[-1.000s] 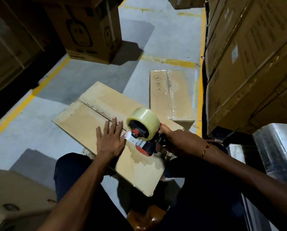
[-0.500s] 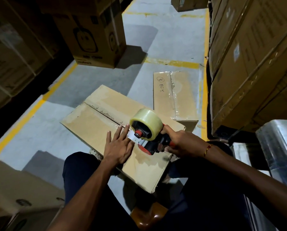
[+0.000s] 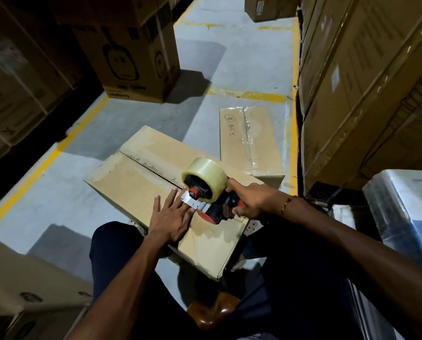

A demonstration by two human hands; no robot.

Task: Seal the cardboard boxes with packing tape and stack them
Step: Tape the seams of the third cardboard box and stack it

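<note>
Head view: A cardboard box lies on the grey floor between the person's knees, top flaps closed, the centre seam running away from the viewer toward the upper left. The left hand lies flat on the box top beside the seam — fingers straight and spread, grasping nothing, their tips touching the loose end of the tape. The right hand is clenched round the handle of a red-and-black tape dispenser, which sits on the seam near the box's near end. A roll of clear tape rides on top of the dispenser, just ahead of the right knuckles. The dispenser mouth is touching or just beside the left fingertips — which of the two cannot be told.

A second box, already taped and hand-marked, lies on the floor beyond, beside a yellow floor line. Stacked cartons stand on the right; a printed carton stands at upper left.
</note>
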